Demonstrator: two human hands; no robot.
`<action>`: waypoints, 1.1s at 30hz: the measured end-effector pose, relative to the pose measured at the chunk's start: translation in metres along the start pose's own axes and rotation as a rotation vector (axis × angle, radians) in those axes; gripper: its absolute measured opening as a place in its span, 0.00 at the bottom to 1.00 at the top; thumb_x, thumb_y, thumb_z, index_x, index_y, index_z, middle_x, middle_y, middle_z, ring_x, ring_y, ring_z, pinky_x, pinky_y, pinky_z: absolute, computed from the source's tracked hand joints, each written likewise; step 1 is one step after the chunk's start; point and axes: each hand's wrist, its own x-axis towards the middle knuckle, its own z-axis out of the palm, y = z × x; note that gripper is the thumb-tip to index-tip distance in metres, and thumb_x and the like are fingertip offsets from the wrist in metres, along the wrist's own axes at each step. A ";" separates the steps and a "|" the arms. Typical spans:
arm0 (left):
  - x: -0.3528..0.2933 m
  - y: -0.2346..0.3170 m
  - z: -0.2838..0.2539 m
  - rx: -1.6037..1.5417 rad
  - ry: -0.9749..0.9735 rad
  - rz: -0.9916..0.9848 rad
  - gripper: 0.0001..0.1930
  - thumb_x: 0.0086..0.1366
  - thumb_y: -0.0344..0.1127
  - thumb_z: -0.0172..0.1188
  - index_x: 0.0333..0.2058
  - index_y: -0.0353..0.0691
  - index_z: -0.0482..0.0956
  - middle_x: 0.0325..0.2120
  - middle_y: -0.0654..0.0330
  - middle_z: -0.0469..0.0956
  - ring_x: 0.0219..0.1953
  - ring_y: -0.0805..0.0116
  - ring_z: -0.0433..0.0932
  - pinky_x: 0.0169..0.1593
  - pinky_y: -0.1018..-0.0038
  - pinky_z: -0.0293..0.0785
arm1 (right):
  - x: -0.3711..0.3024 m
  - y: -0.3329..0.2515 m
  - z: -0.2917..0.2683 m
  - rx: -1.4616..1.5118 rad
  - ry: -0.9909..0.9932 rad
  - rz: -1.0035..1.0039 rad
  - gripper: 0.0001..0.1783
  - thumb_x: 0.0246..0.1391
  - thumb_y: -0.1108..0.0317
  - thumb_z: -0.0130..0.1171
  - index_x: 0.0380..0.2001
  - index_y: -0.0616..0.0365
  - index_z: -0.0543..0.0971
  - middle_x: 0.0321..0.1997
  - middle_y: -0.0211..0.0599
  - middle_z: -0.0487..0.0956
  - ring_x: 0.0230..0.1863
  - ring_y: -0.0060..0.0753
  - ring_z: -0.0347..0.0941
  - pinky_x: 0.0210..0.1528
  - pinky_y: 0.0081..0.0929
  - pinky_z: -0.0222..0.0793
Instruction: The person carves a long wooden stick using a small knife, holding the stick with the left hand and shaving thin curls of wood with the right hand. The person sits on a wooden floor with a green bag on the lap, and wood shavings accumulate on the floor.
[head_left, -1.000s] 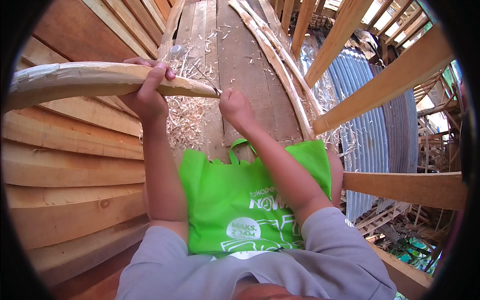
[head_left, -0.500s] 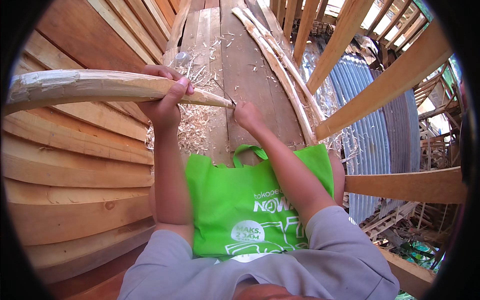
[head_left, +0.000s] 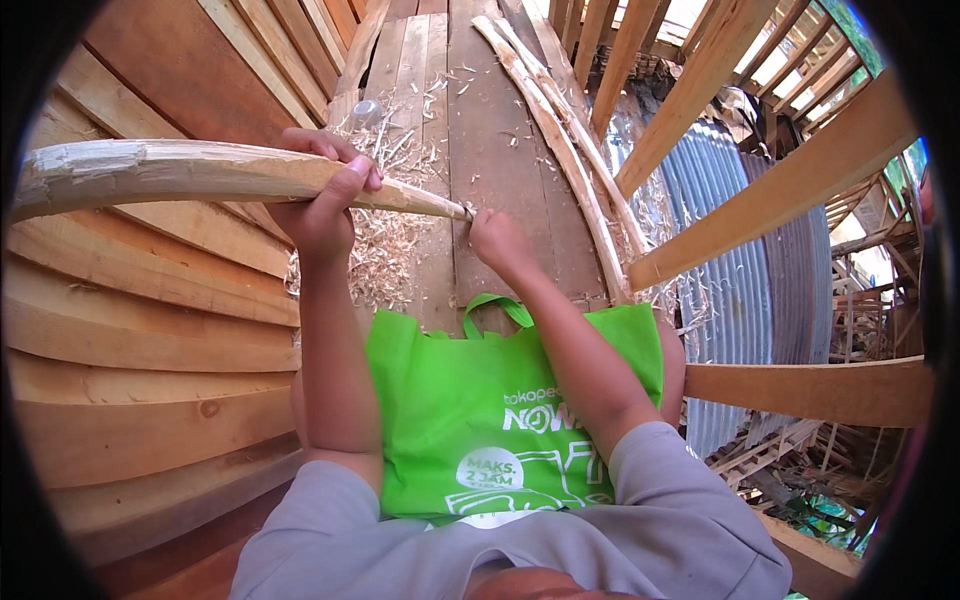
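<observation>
My left hand [head_left: 325, 190] is closed round a pale, peeled wooden pole [head_left: 190, 172], which reaches in from the left edge and tapers toward the middle. Faceted cut marks show along the pole. At its thin end, my right hand [head_left: 497, 240] is closed on a knife [head_left: 468, 212]; only a small dark bit of the blade shows beside the pole's tip, and the handle is hidden in the fist. A bright green cloth bag [head_left: 420, 400] with white print lies over my lap, under both forearms.
Curly wood shavings [head_left: 385, 255] are strewn over the plank floor [head_left: 500, 150], near a small clear cup [head_left: 367, 113]. Two peeled poles [head_left: 560, 130] lie along the right side by a wooden railing [head_left: 780, 210]. Stacked boards [head_left: 150, 330] wall the left; corrugated metal sheets [head_left: 720, 280] lie beyond the railing.
The knife's thin dark blade, which stuck out past the pole's tip before, is now mostly hidden. Both hands keep their grips, and the whole view has shifted slightly.
</observation>
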 end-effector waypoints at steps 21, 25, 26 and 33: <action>0.008 0.000 -0.011 -0.044 -0.010 0.006 0.12 0.52 0.18 0.57 0.33 0.39 0.67 0.24 0.56 0.70 0.24 0.65 0.74 0.34 0.65 0.76 | 0.014 0.013 0.009 -0.014 0.102 0.059 0.34 0.67 0.54 0.33 0.26 0.74 0.80 0.32 0.72 0.78 0.39 0.75 0.75 0.49 0.61 0.68; 0.005 0.002 -0.010 -0.035 0.038 0.019 0.12 0.52 0.18 0.58 0.33 0.38 0.66 0.24 0.56 0.71 0.24 0.65 0.74 0.34 0.66 0.76 | 0.008 0.001 -0.001 -0.072 0.074 0.020 0.34 0.67 0.54 0.33 0.27 0.74 0.80 0.32 0.73 0.77 0.39 0.75 0.75 0.48 0.61 0.68; 0.005 0.001 -0.012 -0.027 0.038 0.023 0.12 0.52 0.18 0.58 0.33 0.38 0.66 0.24 0.56 0.70 0.24 0.65 0.73 0.34 0.66 0.76 | 0.000 -0.014 -0.008 -0.084 0.037 0.021 0.34 0.67 0.54 0.33 0.27 0.74 0.80 0.32 0.72 0.78 0.39 0.75 0.75 0.49 0.61 0.68; 0.006 0.005 -0.006 -0.033 0.008 -0.007 0.12 0.53 0.18 0.57 0.32 0.39 0.66 0.23 0.56 0.70 0.23 0.66 0.73 0.33 0.67 0.75 | 0.007 0.003 -0.007 -0.111 0.054 0.034 0.34 0.68 0.53 0.33 0.30 0.71 0.81 0.36 0.70 0.79 0.42 0.73 0.75 0.50 0.59 0.69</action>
